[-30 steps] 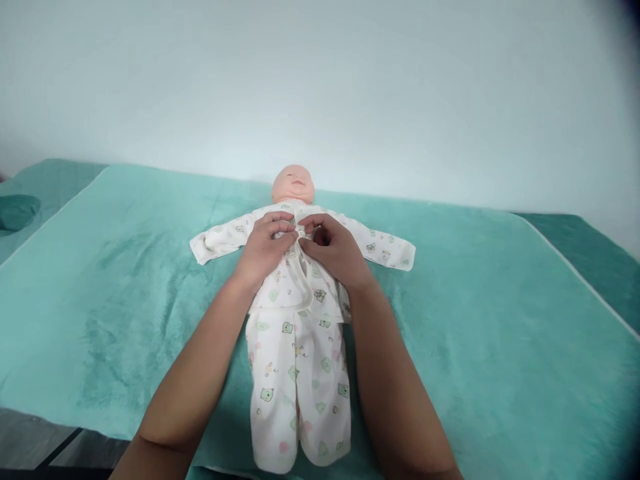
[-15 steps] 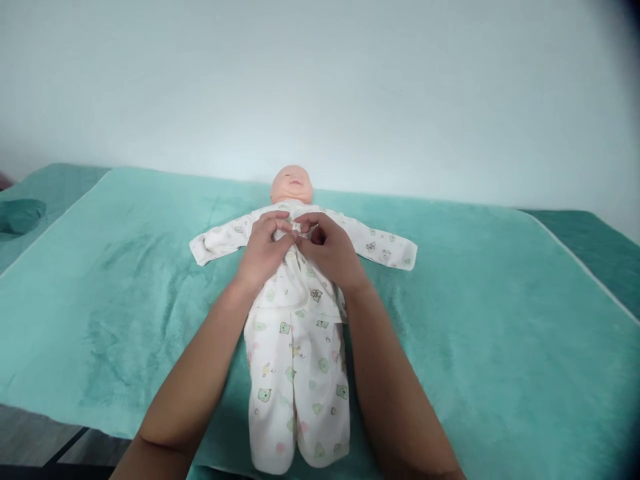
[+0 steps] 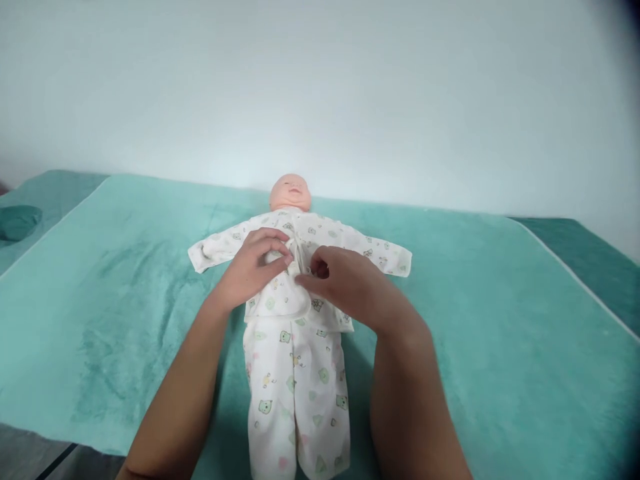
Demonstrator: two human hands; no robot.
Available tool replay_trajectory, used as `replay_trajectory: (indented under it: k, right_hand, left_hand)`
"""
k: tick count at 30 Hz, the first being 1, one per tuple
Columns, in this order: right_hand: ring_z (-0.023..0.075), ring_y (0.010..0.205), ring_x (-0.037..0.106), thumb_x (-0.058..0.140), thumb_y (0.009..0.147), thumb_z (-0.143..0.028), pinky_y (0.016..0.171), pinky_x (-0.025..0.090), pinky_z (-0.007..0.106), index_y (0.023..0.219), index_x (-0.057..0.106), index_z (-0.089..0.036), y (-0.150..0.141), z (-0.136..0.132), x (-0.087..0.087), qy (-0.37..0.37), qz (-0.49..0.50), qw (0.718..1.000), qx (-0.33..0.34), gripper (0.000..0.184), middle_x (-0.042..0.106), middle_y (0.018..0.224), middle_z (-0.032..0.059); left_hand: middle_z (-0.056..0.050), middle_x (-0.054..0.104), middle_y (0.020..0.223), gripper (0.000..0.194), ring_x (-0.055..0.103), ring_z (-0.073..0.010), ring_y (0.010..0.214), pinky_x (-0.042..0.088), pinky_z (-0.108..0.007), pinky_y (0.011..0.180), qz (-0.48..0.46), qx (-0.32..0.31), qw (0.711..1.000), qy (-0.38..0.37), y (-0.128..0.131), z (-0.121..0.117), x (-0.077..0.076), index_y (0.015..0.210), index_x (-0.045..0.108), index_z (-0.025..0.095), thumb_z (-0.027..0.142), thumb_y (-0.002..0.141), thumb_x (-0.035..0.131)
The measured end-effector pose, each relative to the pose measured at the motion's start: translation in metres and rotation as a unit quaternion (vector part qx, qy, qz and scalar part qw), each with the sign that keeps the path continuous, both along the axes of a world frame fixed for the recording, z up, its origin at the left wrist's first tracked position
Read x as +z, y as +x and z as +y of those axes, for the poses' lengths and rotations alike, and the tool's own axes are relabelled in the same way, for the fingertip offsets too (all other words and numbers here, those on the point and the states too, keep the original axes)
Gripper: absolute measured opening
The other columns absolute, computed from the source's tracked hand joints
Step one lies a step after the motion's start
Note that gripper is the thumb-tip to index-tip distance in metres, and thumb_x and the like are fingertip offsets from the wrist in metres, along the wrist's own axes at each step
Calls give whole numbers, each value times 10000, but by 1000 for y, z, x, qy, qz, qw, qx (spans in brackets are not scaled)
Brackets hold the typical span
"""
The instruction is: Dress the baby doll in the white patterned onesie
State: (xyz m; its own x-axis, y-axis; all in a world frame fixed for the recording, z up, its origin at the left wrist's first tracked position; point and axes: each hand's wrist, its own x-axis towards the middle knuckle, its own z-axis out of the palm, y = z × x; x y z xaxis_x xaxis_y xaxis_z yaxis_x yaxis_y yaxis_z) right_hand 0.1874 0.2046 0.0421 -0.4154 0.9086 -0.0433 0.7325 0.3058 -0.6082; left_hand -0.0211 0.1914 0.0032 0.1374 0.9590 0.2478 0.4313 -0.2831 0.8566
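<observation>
A baby doll (image 3: 290, 192) lies on its back, dressed in a white printed wrap top (image 3: 333, 235) and matching white trousers (image 3: 320, 400). Both sleeves are spread out sideways. Over the chest, my left hand (image 3: 257, 263) has thumb and fingertips closed together on a thin white cloth tie (image 3: 293, 269) at the top's front opening. Across from it, my right hand (image 3: 350, 283) is curled with its fingers pinched at the same ties, just right of the doll's middle. The fingers partly hide the ties, so whether they are knotted cannot be made out.
A teal plush cover (image 3: 150, 320) spreads under the doll, with darker teal cloth (image 3: 580, 247) beyond its pale edge at right. Behind rises a plain pale wall (image 3: 320, 87). Grey floor (image 3: 30, 453) shows at the lower left.
My hands have moved from close together at the upper chest to farther apart and lower. The right hand has shifted right, its wrist bent. More of the top's chest now shows.
</observation>
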Motion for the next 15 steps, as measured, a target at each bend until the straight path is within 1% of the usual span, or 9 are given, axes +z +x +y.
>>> replay_trajectory:
  k: [2,4,7,9,11,13,15]
  right_hand:
    - [132,538,417,672,843,-310,505,269,316,656,433,-231,-7,-4,-1,34,-25,999,-10,314,580,668,9]
    - [124,520,379,631,847,-248,505,247,320,634,388,-230,-13,-6,-3,54,-37,998,-16,324,552,644,7]
    - [120,518,339,580,840,-185,504,230,325,607,335,-224,-17,-4,-3,50,-34,998,-17,340,496,592,-2]
    - [118,525,319,560,844,-188,496,223,322,609,331,-216,-13,0,-2,22,-6,1000,-13,330,450,571,-15]
    - [113,532,324,560,866,-233,489,233,310,621,382,-212,-7,5,-3,-27,45,999,-7,303,437,577,-25]
    - [111,548,384,574,887,-291,498,274,295,646,474,-210,0,12,-5,-90,107,990,2,273,486,609,-24]
    - [121,592,474,596,900,-346,536,342,286,682,558,-205,5,19,-8,-142,172,975,13,263,556,649,-13]
  left_hand:
    - [-59,602,1367,116,489,-275,1360,412,-447,1124,12,-22,1000,-16,-2,0,1,903,733,262,354,918,664]
    - [-47,590,1386,97,457,-275,1395,370,-460,1170,18,-29,999,-12,0,0,1,884,733,267,345,908,681]
    - [-43,589,1391,98,455,-269,1402,319,-473,1215,21,-32,999,0,5,-1,-2,834,718,252,310,906,684]
    - [-49,591,1388,112,471,-265,1391,318,-473,1217,12,-31,999,3,7,-1,-3,822,708,244,298,914,673]
    - [-54,593,1381,96,483,-257,1382,319,-469,1216,-4,-22,1000,4,7,-1,-3,850,706,245,298,920,668]
    - [-56,590,1380,79,488,-249,1380,319,-463,1217,-14,-22,1000,4,7,-1,-3,892,708,250,307,927,666]
    - [-60,591,1374,80,492,-246,1378,322,-460,1216,-14,-26,1000,8,7,0,-2,898,709,248,308,930,666]
